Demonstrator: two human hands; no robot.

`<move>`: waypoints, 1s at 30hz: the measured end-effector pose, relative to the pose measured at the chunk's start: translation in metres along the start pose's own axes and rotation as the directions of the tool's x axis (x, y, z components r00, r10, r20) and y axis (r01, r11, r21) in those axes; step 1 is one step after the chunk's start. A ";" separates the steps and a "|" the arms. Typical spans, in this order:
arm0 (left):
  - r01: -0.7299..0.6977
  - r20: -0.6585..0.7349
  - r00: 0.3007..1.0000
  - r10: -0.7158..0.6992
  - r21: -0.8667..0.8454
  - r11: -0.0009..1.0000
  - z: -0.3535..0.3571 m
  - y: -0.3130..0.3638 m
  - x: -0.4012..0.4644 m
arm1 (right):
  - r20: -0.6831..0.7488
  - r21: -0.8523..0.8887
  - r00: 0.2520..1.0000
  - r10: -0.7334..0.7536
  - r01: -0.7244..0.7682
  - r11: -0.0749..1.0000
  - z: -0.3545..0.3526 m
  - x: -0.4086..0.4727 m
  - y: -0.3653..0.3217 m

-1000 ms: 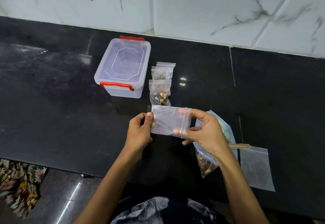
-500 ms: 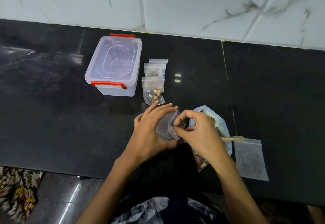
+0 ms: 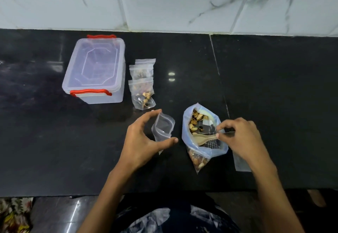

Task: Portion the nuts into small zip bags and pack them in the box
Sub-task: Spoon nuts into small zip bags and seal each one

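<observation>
The left hand point(image 3: 140, 141) holds an empty zip bag point(image 3: 163, 127) upright, thumb and fingers curled round it with its mouth open; just right of that grip the right hand point(image 3: 241, 137) pinches the spoon point(image 3: 203, 139) handle inside the nut bag point(image 3: 201, 133). A good scoop would be modest and kept level, carried over the near rim and tipped well inside the mouth while the left keeps it spread. Beyond the left hand lie filled bags point(image 3: 142, 86) beside the closed box point(image 3: 95, 71).

Filled bags point(image 3: 142, 88) crowd the box's point(image 3: 95, 71) right side (its left counter point(image 3: 36, 123) lies bare).
</observation>
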State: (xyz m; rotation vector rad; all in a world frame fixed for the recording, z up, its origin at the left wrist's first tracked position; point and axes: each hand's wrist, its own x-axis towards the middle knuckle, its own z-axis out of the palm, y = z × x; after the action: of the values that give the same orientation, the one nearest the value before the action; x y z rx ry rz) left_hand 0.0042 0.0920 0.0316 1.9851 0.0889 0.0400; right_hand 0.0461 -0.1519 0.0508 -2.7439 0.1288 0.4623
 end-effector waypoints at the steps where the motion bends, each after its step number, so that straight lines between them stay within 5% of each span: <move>1: 0.001 0.011 1.000 -0.001 -0.004 1.000 0.002 0.000 0.001 | -0.006 -0.044 1.000 0.011 -0.011 0.999 0.002 -0.001 0.000; 9: 0.014 0.085 0.996 -0.004 -0.114 0.993 0.017 0.001 0.006 | -0.115 -0.136 0.993 -0.011 -0.005 0.991 0.008 -0.012 -0.005; 16: 0.090 0.207 0.977 -0.047 -0.203 0.975 0.025 -0.005 0.035 | -0.304 0.152 0.946 0.113 -0.068 0.986 0.004 -0.023 -0.016; 30: 0.446 0.458 0.863 -0.211 -0.497 0.745 0.056 -0.015 0.069 | -0.322 0.362 0.945 0.052 0.073 0.929 0.037 -0.001 -0.012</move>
State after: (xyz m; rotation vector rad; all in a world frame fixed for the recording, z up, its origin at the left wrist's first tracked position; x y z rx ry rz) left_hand 0.0764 0.0528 -0.0057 1.2884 0.1641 -0.4993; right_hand 0.0359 -0.1278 0.0225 -2.4191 0.2564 -0.0304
